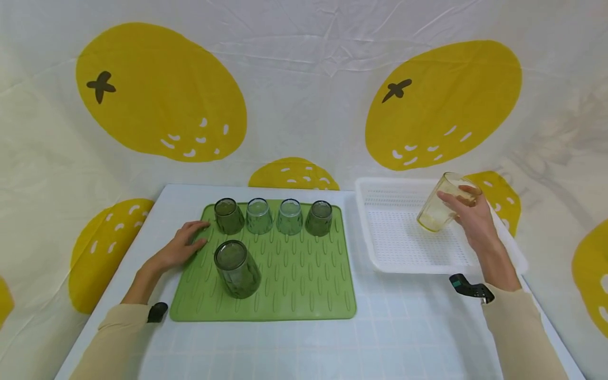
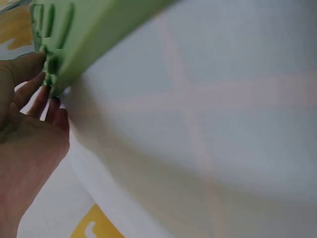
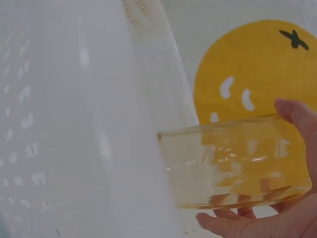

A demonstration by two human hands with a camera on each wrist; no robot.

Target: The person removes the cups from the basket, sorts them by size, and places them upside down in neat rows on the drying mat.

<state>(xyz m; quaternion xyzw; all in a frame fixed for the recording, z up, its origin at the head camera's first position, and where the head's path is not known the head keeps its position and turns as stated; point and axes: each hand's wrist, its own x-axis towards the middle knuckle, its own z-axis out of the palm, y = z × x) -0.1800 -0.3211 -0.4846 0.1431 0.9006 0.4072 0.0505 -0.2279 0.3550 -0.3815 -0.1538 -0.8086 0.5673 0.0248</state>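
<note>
My right hand [image 1: 475, 214] grips a clear amber drinking glass [image 1: 436, 208] near one end, holding it tilted over the white basket [image 1: 375, 258]. In the right wrist view the thumb lies on one side of the glass [image 3: 233, 163] and the fingers on the other. My left hand [image 1: 179, 247] rests at the left edge of a green ridged drying mat [image 1: 294, 285], fingertips touching it. Closest to that hand on the mat are a small dark glass [image 1: 229, 217], upside down in the back row, and a taller dark green glass [image 1: 239, 274], also upside down.
Two light bluish glasses [image 1: 259, 217] and another small dark glass [image 1: 319, 219] stand inverted along the mat's back edge. The basket, with perforated walls, sits right of the mat on a pale checked tablecloth [image 1: 266, 351]. A white curtain [image 1: 304, 79] with yellow fruit prints hangs behind.
</note>
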